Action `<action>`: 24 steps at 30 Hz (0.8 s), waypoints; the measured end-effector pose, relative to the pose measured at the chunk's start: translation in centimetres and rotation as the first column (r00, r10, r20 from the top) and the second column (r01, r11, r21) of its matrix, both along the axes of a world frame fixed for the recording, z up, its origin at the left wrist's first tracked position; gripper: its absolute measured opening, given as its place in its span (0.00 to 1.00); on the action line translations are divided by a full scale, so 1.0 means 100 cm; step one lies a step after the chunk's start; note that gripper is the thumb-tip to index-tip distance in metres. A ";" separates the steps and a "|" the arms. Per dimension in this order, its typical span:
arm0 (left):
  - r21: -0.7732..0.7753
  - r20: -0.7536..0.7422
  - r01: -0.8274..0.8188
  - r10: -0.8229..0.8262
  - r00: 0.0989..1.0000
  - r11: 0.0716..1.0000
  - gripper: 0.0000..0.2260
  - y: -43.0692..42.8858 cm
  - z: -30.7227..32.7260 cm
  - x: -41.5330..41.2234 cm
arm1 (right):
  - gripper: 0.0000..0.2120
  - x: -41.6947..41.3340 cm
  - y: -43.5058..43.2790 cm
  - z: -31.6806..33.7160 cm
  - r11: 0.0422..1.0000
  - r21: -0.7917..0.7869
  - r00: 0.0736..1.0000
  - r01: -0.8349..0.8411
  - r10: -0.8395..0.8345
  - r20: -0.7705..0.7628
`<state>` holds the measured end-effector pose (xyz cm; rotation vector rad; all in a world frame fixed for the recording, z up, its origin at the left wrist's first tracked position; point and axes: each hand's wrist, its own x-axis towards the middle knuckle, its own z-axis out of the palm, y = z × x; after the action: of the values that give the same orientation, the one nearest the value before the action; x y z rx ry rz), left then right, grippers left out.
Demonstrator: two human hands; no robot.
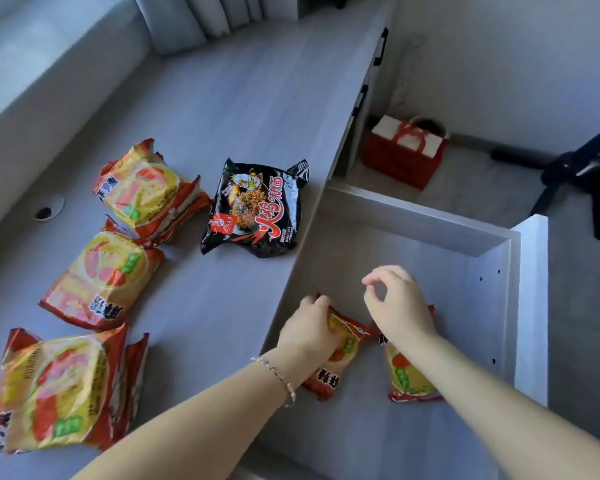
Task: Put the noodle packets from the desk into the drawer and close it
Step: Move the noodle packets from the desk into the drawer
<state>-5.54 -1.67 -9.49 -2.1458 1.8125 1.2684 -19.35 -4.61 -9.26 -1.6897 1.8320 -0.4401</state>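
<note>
The drawer (pixel 465 244) stands pulled out at the right of the desk (pixel 222 116). Two orange-yellow noodle packets lie on its floor. My left hand (pixel 309 330) rests on top of the left packet (pixel 336 362) with fingers curled over its upper edge. My right hand (pixel 395 303) hovers over the right packet (pixel 406 379), fingers loosely apart and holding nothing. On the desk remain a black noodle packet (pixel 253 209) near the drawer and several orange-yellow packets in three piles: far (pixel 142 192), middle (pixel 108 278), near (pixel 56 389).
A red and white gift bag (pixel 406 150) stands on the floor under the desk beyond the drawer. A black chair base (pixel 582 181) is at the far right. A cable hole (pixel 47 211) sits at the desk's left. Black handles (pixel 381 46) mark other drawers further back.
</note>
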 end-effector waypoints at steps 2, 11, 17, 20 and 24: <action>-0.215 -0.084 -0.075 0.059 0.995 0.974 0.15 -0.003 0.030 0.015 | 0.08 0.025 -0.023 0.027 0.986 -0.165 0.997 -0.018 0.030 0.069; -0.510 0.427 -0.037 0.290 0.856 0.859 0.16 -0.034 0.059 0.164 | 0.28 0.136 -0.069 0.040 0.865 0.027 0.784 -0.501 0.467 -0.409; -0.266 0.669 -0.097 0.256 0.697 0.959 0.20 -0.037 0.058 0.197 | 0.26 0.138 -0.055 0.035 0.849 0.044 0.725 -0.527 0.476 -0.497; -0.155 0.796 -0.012 0.132 0.591 0.988 0.12 -0.037 0.060 0.198 | 0.24 0.130 -0.049 0.031 0.823 -0.027 0.688 -0.568 0.456 -0.565; -0.051 0.772 0.079 -0.011 0.635 0.996 0.11 -0.037 0.061 0.205 | 0.23 0.101 -0.038 0.032 0.802 -0.200 0.776 -0.563 0.429 -0.462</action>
<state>14.93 -5.35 -3.43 -2.1414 1.4952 0.1379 -9.25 -8.46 -6.04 -2.5700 1.5066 -0.1791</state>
